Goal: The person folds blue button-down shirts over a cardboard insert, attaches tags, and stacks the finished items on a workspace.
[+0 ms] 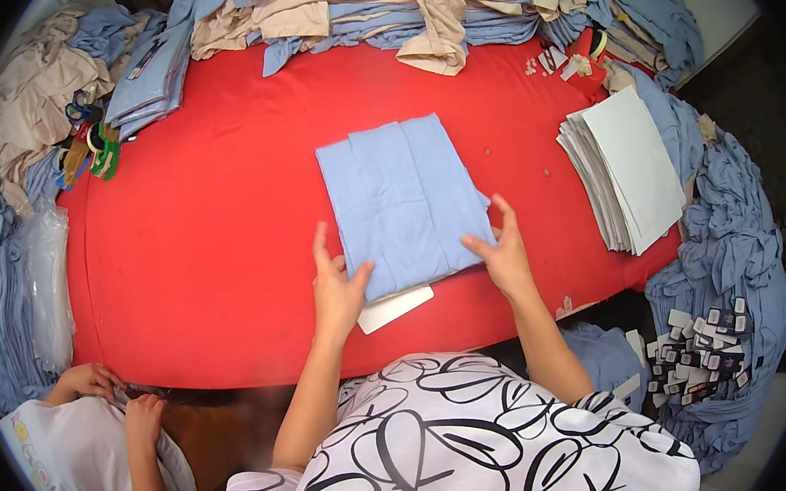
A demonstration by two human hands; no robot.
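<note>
A light blue folded garment (399, 199) lies on the red cloth-covered table in front of me. A white card (396, 308) sticks out from under its near edge. My left hand (337, 291) is at its near left corner, the thumb over the fabric and the index finger stretched out beside the edge. At the near right side my right hand (504, 253) has its thumb on the fabric and its index finger spread away. Both hands look open, though the lower fingers are partly hidden.
White sheets (623, 172) are stacked at the right. Blue and beige garments (375, 16) are heaped along the far edge. Tape rolls (101, 148) and bagged garments (151, 80) sit at the far left. Many tags (701, 350) lie lower right. Another person's hands (99, 379) show lower left.
</note>
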